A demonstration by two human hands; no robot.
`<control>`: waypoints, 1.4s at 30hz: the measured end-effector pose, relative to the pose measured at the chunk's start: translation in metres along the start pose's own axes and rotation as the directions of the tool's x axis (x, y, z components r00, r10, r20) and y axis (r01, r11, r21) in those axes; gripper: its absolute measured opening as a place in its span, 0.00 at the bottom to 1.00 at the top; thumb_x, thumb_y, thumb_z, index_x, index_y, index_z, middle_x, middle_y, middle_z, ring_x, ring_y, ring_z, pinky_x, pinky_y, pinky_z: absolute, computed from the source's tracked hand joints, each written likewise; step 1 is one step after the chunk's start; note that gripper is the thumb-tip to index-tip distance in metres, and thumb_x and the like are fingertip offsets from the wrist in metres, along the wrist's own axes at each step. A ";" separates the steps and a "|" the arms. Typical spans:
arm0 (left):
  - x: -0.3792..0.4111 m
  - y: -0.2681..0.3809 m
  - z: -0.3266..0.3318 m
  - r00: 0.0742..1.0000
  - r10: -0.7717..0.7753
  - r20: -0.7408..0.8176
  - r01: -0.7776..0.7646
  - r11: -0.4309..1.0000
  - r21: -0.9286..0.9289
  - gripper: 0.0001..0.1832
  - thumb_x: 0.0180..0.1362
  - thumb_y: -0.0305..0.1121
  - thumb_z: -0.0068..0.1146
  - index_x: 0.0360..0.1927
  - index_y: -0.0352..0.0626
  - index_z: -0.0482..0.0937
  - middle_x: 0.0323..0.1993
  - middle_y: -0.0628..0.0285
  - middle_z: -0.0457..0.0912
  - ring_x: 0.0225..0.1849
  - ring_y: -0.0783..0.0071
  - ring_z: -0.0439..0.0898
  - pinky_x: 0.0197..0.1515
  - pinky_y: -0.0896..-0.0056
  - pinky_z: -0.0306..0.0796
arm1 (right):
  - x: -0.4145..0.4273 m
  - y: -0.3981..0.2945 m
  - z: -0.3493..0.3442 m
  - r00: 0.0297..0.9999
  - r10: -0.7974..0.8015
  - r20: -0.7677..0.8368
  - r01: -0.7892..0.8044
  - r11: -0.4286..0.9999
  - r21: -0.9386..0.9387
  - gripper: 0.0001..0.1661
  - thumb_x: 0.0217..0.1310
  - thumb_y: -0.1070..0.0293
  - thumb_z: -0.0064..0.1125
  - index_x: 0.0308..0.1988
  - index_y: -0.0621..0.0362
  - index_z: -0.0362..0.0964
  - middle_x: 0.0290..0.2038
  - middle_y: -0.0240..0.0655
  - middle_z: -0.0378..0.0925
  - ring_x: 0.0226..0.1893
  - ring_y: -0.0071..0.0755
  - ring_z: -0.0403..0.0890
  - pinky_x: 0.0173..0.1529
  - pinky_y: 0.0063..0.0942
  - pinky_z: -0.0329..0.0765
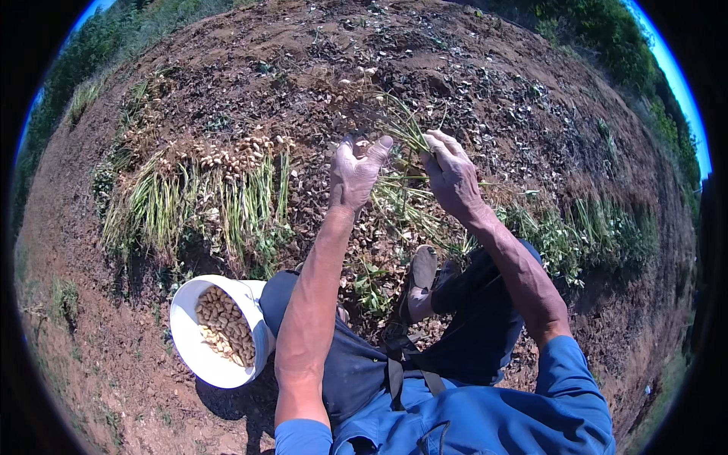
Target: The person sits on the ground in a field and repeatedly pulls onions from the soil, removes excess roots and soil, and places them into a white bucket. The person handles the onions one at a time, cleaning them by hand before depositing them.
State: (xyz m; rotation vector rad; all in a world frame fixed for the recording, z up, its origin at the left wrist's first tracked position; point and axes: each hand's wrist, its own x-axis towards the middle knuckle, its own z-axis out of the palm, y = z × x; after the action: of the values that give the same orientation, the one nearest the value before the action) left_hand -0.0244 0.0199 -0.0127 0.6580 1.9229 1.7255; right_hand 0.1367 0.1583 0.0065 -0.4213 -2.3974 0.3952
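A bunch of peanut plant stems [405, 126] is gripped in my right hand [453, 173], its root end pointing up and away from me. My left hand [357, 173] is just left of the bunch, thumb and fingers curled towards each other. Brownish bits show by its fingertips, but whether it holds a pod cannot be made out. Beyond the hands, blurred roots and a few pale pods [369, 72] show against the soil. More loose green stems [406, 196] lie below the hands, in front of my feet.
By my left knee, a white plastic bucket [183, 335] leans over, partly filled with peanuts [226, 324]. Uprooted peanut plants [239, 187] lie in a row at left, pods [242, 154] at the far end. At right lies another heap of plants [591, 233]. Dry leaves cover the brown soil [392, 34].
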 end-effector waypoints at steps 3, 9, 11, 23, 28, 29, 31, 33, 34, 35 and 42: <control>-0.008 0.028 0.010 0.999 -0.038 -0.028 0.016 0.831 -0.556 0.40 0.56 0.45 0.78 0.64 0.37 0.69 0.46 0.65 0.82 0.46 0.75 0.80 0.50 0.69 0.74 | -0.002 -0.016 -0.008 0.983 -0.157 0.098 0.176 0.958 -0.226 0.25 0.62 0.69 0.62 0.58 0.64 0.74 0.59 0.49 0.77 0.56 0.53 0.79 0.62 0.46 0.73; 0.004 0.008 0.003 0.989 -0.107 -0.102 0.013 0.751 -0.660 0.26 0.59 0.25 0.71 0.59 0.36 0.71 0.44 0.60 0.84 0.40 0.73 0.84 0.42 0.69 0.83 | 0.002 -0.021 -0.004 0.898 0.026 0.438 -0.012 0.999 -0.035 0.42 0.61 0.51 0.71 0.64 0.67 0.67 0.62 0.53 0.73 0.62 0.55 0.76 0.66 0.46 0.73; -0.001 0.012 0.003 0.969 -0.149 -0.199 0.006 0.816 -0.579 0.16 0.61 0.21 0.65 0.51 0.34 0.75 0.42 0.58 0.84 0.37 0.74 0.84 0.35 0.71 0.83 | 0.020 -0.023 -0.022 0.802 0.241 0.547 -0.426 0.872 0.241 0.56 0.55 0.41 0.75 0.69 0.66 0.61 0.66 0.56 0.70 0.67 0.54 0.73 0.70 0.46 0.71; -0.050 0.025 0.035 0.972 0.180 0.152 -0.201 0.970 0.138 0.15 0.60 0.32 0.67 0.46 0.33 0.79 0.40 0.46 0.88 0.43 0.52 0.89 0.46 0.55 0.80 | 0.055 -0.001 0.002 0.867 0.232 0.441 -0.466 0.692 0.551 0.42 0.52 0.47 0.80 0.58 0.61 0.76 0.47 0.39 0.83 0.46 0.30 0.84 0.53 0.30 0.81; -0.042 0.024 0.015 0.969 0.100 0.224 -0.114 0.992 0.047 0.19 0.61 0.30 0.67 0.54 0.33 0.81 0.42 0.58 0.88 0.43 0.74 0.85 0.49 0.72 0.78 | 0.058 0.002 -0.012 0.831 0.208 0.515 -0.543 0.500 0.674 0.26 0.55 0.58 0.80 0.47 0.62 0.78 0.36 0.24 0.80 0.36 0.13 0.77 0.42 0.18 0.76; -0.040 0.024 0.014 0.977 0.081 0.197 -0.079 0.997 -0.017 0.15 0.63 0.32 0.66 0.50 0.33 0.82 0.40 0.60 0.88 0.39 0.76 0.86 0.45 0.73 0.80 | 0.056 0.018 -0.006 0.846 0.215 0.489 -0.518 0.548 0.656 0.24 0.56 0.61 0.79 0.46 0.62 0.78 0.34 0.22 0.78 0.34 0.13 0.74 0.39 0.17 0.73; -0.037 0.027 0.006 0.994 -0.024 0.110 0.049 0.971 -0.232 0.12 0.63 0.34 0.68 0.41 0.35 0.83 0.32 0.61 0.87 0.34 0.77 0.85 0.38 0.73 0.78 | 0.057 0.021 -0.006 0.830 0.215 0.515 -0.543 0.527 0.654 0.23 0.56 0.62 0.78 0.46 0.61 0.78 0.32 0.21 0.76 0.33 0.12 0.72 0.36 0.16 0.71; -0.028 0.022 0.002 0.999 0.027 -0.031 -0.034 0.968 -0.247 0.12 0.65 0.36 0.67 0.40 0.36 0.82 0.30 0.67 0.84 0.29 0.84 0.78 0.33 0.79 0.73 | 0.056 0.021 -0.008 0.826 0.200 0.527 -0.542 0.539 0.645 0.21 0.57 0.62 0.75 0.46 0.61 0.78 0.33 0.22 0.77 0.33 0.13 0.73 0.37 0.17 0.71; -0.027 0.021 0.002 0.997 0.029 -0.072 -0.048 0.959 -0.278 0.12 0.66 0.36 0.67 0.40 0.36 0.82 0.30 0.68 0.84 0.29 0.85 0.77 0.32 0.79 0.72 | 0.056 0.017 -0.011 0.826 0.190 0.530 -0.542 0.525 0.656 0.21 0.57 0.61 0.73 0.46 0.61 0.78 0.34 0.23 0.78 0.33 0.14 0.74 0.38 0.18 0.72; -0.028 0.021 0.001 0.993 0.029 -0.114 -0.063 0.949 -0.308 0.12 0.66 0.36 0.67 0.41 0.36 0.81 0.30 0.69 0.83 0.29 0.86 0.75 0.32 0.80 0.71 | 0.056 0.014 -0.012 0.826 0.180 0.533 -0.542 0.510 0.668 0.21 0.58 0.61 0.72 0.46 0.61 0.78 0.35 0.24 0.78 0.34 0.14 0.74 0.39 0.18 0.72; -0.030 0.028 0.009 0.993 0.062 0.099 0.004 0.829 -0.559 0.37 0.69 0.55 0.59 0.65 0.30 0.68 0.50 0.57 0.79 0.47 0.75 0.78 0.55 0.70 0.73 | 0.054 0.001 -0.004 0.810 0.073 0.581 -0.565 0.362 0.742 0.22 0.60 0.62 0.63 0.50 0.64 0.77 0.44 0.33 0.83 0.44 0.23 0.81 0.54 0.28 0.78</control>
State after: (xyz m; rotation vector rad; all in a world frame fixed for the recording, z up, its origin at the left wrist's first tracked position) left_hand 0.0059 0.0100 0.0156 0.5411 1.2291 2.0842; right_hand 0.0999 0.1810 0.0394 -0.3014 -2.0390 2.0888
